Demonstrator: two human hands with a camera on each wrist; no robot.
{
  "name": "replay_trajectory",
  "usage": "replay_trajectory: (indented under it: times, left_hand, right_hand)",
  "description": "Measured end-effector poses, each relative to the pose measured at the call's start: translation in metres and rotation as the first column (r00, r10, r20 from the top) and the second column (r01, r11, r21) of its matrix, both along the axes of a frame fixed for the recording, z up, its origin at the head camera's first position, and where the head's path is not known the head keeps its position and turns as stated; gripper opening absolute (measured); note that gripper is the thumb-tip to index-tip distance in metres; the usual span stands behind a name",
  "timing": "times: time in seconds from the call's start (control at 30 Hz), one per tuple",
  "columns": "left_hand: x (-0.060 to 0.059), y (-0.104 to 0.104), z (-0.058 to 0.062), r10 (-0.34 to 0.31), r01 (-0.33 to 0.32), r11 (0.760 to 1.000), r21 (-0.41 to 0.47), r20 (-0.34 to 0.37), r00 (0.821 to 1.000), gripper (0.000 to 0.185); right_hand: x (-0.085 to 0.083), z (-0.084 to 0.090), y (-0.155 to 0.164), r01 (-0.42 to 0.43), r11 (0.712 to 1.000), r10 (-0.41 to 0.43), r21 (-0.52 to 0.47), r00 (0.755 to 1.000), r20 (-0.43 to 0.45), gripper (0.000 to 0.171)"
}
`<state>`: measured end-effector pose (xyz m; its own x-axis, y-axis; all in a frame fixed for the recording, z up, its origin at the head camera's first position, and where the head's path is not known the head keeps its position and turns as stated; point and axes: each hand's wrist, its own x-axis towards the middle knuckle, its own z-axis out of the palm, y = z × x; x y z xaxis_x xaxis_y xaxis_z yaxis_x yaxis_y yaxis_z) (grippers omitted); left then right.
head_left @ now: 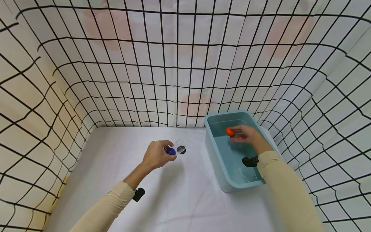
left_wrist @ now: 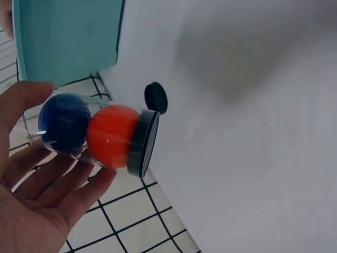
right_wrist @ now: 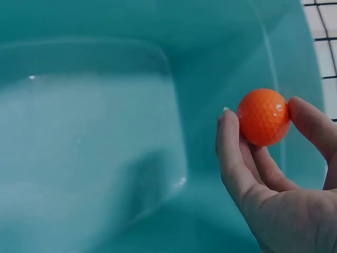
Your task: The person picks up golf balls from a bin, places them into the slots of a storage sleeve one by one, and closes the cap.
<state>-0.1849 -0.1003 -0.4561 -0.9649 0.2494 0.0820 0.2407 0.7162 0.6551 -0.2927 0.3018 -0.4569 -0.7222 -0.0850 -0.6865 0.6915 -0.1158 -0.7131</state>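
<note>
My left hand (head_left: 157, 154) grips a clear plastic tube (left_wrist: 97, 103), thumb on one side and fingers on the other. Inside it a dark blue ball (left_wrist: 66, 122) lies against an orange ball (left_wrist: 111, 134), and a black cap closes the end beside the orange one. Another black cap (left_wrist: 156, 98) rests on the white surface near the tube. My right hand (head_left: 244, 134) pinches an orange golf ball (right_wrist: 264, 117) between thumb and fingertips. This ball is over the inside of a teal bin (head_left: 218, 151), above its floor.
Black wire grid panels (head_left: 162, 74) stand at the back and both sides, with pale cloth behind them. The bin stands at the right of the white-covered table (head_left: 188, 206). Black wrist devices (head_left: 139, 194) show at both sleeves.
</note>
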Motion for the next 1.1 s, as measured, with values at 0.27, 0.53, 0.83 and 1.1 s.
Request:
replay_trajectory:
  times: [0.27,0.53,0.83,1.1]
  left_hand:
    - [-0.002,0.005,-0.001,-0.026,0.026,1.000,0.003,-0.007,1.000,0.041]
    - [0.000,0.010,-0.001,-0.025,0.025,1.000,0.006,0.017,1.000,0.044]
    - [-0.002,0.015,-0.002,-0.040,0.040,0.999,0.006,-0.004,0.999,0.042]
    - [-0.005,0.020,0.001,-0.047,0.046,0.999,-0.028,-0.036,0.998,0.040]
  right_hand:
    - [0.008,0.033,0.000,-0.071,0.997,0.072,0.020,0.995,-0.067,0.027]
    - [0.015,0.051,-0.013,-0.160,0.985,0.166,0.060,0.977,-0.132,0.035]
    - [0.029,0.077,-0.045,-0.277,0.949,0.307,0.151,0.920,-0.245,0.051]
    - [0.042,0.087,-0.086,-0.400,0.873,0.473,0.281,0.836,-0.279,0.047]
